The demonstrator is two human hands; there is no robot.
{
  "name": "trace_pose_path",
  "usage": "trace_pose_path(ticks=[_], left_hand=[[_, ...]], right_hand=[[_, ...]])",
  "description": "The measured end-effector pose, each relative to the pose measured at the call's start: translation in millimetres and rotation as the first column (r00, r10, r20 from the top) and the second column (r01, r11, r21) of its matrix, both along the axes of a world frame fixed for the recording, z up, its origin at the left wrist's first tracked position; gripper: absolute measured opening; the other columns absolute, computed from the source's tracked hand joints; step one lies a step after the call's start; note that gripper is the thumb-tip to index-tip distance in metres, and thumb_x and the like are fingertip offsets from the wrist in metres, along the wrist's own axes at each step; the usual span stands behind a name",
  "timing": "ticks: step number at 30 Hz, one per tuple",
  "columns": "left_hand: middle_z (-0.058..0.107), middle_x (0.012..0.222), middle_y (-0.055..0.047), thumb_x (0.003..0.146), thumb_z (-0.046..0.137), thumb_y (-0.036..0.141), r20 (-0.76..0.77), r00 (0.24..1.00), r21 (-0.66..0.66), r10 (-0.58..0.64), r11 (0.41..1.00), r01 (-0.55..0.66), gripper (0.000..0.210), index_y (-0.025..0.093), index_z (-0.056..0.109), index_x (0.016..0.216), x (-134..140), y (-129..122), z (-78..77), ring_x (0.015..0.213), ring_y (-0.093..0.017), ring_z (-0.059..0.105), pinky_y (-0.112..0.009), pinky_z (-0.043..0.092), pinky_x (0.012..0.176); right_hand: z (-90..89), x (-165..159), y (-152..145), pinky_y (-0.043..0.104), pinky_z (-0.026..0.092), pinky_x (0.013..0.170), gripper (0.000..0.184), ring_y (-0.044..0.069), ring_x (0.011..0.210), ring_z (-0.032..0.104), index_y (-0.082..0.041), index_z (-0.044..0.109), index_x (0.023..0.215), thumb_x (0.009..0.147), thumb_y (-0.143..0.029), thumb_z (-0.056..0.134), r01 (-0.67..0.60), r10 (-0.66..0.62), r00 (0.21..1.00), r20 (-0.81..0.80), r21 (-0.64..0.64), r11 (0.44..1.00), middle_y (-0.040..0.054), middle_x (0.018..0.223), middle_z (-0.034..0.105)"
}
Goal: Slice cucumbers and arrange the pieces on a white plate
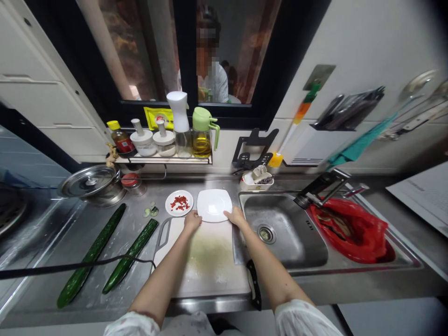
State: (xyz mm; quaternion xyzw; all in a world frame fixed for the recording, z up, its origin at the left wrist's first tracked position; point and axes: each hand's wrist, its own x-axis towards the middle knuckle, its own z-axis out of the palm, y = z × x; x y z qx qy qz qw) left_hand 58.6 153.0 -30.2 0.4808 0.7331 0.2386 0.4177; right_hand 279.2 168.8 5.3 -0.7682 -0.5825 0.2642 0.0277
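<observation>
A white squarish plate is at the far end of the white cutting board. At its near left corner, my left hand has its fingers curled against the rim. My right hand pinches the near right corner, thumb on top. The plate looks bare. Just left of it lies a small round plate of chopped red pieces. A pale green wet patch marks the board. Along the board's right side rests a kitchen knife, its blade partly behind my right forearm.
Two cucumbers and some cut cucumber ends lie on the left counter, crossed by a dark cable. A lidded pot stands behind them. Right are the sink and a red bag. Bottles line the rack.
</observation>
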Motion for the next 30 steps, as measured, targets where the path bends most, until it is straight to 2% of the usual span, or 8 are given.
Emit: trace_pose_path(ticks=[9, 15, 19, 22, 24, 27, 30], left_hand=[[0.065, 0.057, 0.002, 0.071, 0.060, 0.013, -0.047, 0.998, -0.054, -0.030, 0.998, 0.028, 0.017, 0.017, 0.065, 0.087, 3.0, 7.6, 7.4, 0.057, -0.014, 0.063, -0.022, 0.042, 0.058], [0.066, 0.058, -0.001, 0.071, 0.061, 0.015, -0.114, 0.993, -0.043, -0.039, 0.998, 0.034, 0.018, 0.018, 0.066, 0.088, 4.6, 8.4, 15.4, 0.064, -0.019, 0.065, -0.026, 0.044, 0.066], [0.071, 0.075, -0.006, 0.071, 0.063, 0.015, -0.160, 0.987, -0.013, -0.024, 1.000, 0.022, 0.023, 0.018, 0.066, 0.093, 5.5, 9.0, 20.3, 0.085, -0.022, 0.067, -0.027, 0.044, 0.078], [0.071, 0.091, -0.010, 0.072, 0.064, 0.018, -0.198, 0.980, 0.042, -0.021, 0.999, 0.029, 0.030, 0.017, 0.065, 0.102, 4.7, 6.2, 25.0, 0.095, -0.023, 0.065, -0.028, 0.043, 0.082], [0.071, 0.093, -0.010, 0.075, 0.064, 0.023, -0.213, 0.977, 0.079, -0.017, 0.996, 0.034, 0.037, 0.016, 0.063, 0.111, 4.1, 1.0, 29.3, 0.093, -0.024, 0.064, -0.029, 0.044, 0.081], [0.068, 0.081, -0.006, 0.080, 0.061, 0.028, -0.177, 0.984, 0.126, 0.006, 0.992, 0.017, 0.040, 0.015, 0.059, 0.118, 2.6, -13.1, 37.7, 0.082, -0.021, 0.064, -0.028, 0.043, 0.075], [0.064, 0.072, -0.001, 0.083, 0.058, 0.028, -0.110, 0.994, 0.204, 0.008, 0.979, 0.015, 0.035, 0.017, 0.060, 0.116, -5.2, -33.5, 46.9, 0.071, -0.016, 0.061, -0.024, 0.041, 0.070]], right_hand=[[0.1, -1.8, 4.7, 0.029, 0.047, 0.087, 0.050, 0.026, 0.108, 0.062, -0.007, 0.055, 0.120, 0.084, -0.040, 0.062, 0.026, -0.026, 1.000, 0.012, 0.000, 1.000, 0.0205, 0.119, 0.064], [6.2, -5.0, 4.7, 0.031, 0.046, 0.088, 0.053, 0.027, 0.111, 0.061, -0.007, 0.052, 0.122, 0.085, -0.043, 0.062, 0.019, -0.018, 0.999, 0.051, -0.013, 1.000, 0.0215, 0.119, 0.063], [10.3, -8.4, 3.3, 0.032, 0.046, 0.089, 0.056, 0.028, 0.111, 0.061, -0.007, 0.050, 0.124, 0.085, -0.045, 0.061, 0.028, -0.027, 0.997, 0.066, -0.021, 0.999, 0.0221, 0.119, 0.063], [12.7, -10.7, 1.7, 0.033, 0.046, 0.089, 0.057, 0.028, 0.111, 0.061, -0.006, 0.049, 0.125, 0.085, -0.045, 0.060, 0.036, -0.035, 0.997, 0.068, -0.023, 0.999, 0.0228, 0.119, 0.063], [13.9, -11.7, 0.1, 0.033, 0.047, 0.088, 0.055, 0.028, 0.110, 0.061, -0.008, 0.048, 0.126, 0.086, -0.045, 0.059, 0.046, -0.044, 0.996, 0.075, -0.021, 0.999, 0.0220, 0.118, 0.063], [16.2, -12.9, -2.7, 0.032, 0.047, 0.087, 0.055, 0.026, 0.109, 0.062, -0.009, 0.047, 0.126, 0.087, -0.048, 0.056, 0.053, -0.053, 0.996, 0.068, 0.002, 0.999, 0.0204, 0.116, 0.064], [21.6, -14.9, -6.7, 0.032, 0.047, 0.085, 0.069, 0.028, 0.108, 0.062, -0.008, 0.043, 0.130, 0.082, -0.055, 0.060, 0.049, -0.049, 0.998, 0.042, 0.013, 0.999, 0.0205, 0.114, 0.065]])
